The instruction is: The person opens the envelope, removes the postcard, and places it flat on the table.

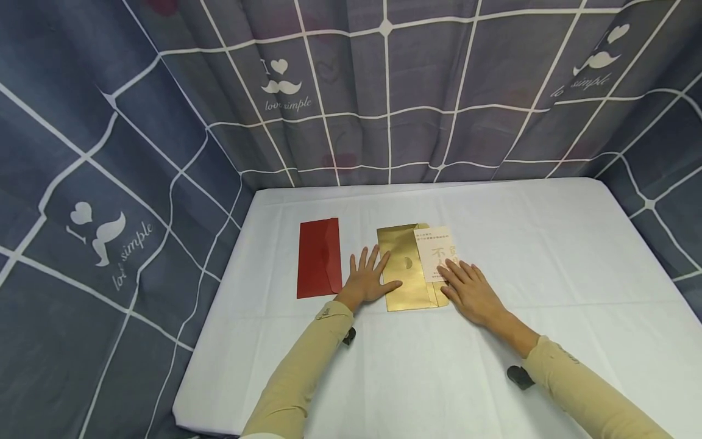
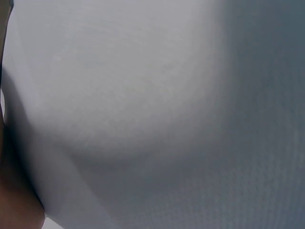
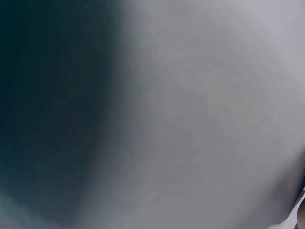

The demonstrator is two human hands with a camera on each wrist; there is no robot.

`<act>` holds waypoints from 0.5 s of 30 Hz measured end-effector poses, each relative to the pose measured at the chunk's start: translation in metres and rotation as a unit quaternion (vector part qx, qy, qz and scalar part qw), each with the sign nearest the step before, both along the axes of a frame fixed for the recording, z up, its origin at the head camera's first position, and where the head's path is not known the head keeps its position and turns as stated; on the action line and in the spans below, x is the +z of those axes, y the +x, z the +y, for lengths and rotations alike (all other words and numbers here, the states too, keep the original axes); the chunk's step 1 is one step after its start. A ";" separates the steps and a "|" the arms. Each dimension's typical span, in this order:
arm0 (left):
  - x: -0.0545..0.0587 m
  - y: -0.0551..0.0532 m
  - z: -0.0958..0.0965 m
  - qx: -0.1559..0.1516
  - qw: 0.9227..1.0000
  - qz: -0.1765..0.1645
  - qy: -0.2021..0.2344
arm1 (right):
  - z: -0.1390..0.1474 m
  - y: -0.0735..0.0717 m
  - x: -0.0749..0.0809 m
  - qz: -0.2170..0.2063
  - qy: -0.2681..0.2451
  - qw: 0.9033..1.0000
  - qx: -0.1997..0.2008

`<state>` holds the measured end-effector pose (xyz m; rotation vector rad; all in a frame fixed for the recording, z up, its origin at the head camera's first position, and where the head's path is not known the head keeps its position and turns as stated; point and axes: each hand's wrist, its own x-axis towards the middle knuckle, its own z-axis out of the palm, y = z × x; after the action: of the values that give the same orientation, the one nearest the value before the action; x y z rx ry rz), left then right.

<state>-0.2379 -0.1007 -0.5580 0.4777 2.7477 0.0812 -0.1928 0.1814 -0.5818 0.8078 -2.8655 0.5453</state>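
Note:
A gold envelope [image 1: 403, 268] lies flat on the white-covered table in the head view. Overlapping its right side is a pale printed card [image 1: 430, 250] with gold characters. My left hand [image 1: 366, 281] rests with fingers spread at the envelope's left edge, its thumb lying over the gold surface. My right hand [image 1: 473, 296] lies flat at the lower right, fingertips touching the card's lower right corner. To the left of my left hand is a red envelope [image 1: 318, 259], its lower right corner close to that wrist. Both wrist views show mostly blurred white cloth in shadow.
The white tablecloth [image 1: 263, 366] covers the whole table. Dark grey curtains [image 1: 351, 91] with a white grid pattern hang behind and on both sides. A small black device [image 1: 520, 377] sits under the right wrist, another [image 1: 349, 336] under the left.

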 end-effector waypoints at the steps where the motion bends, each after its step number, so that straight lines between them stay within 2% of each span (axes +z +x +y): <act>1: 0.000 0.000 0.000 0.000 1.000 0.000 0.000 | 0.000 0.000 0.000 0.001 -0.002 1.000 0.001; 15: 0.002 0.000 0.001 0.002 1.000 -0.005 0.001 | 0.010 0.002 -0.003 0.024 0.003 1.000 -0.007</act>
<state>-0.2380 -0.1000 -0.5560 0.4706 2.7396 0.0881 -0.1912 0.1910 -0.5849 0.7895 -2.8285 0.5103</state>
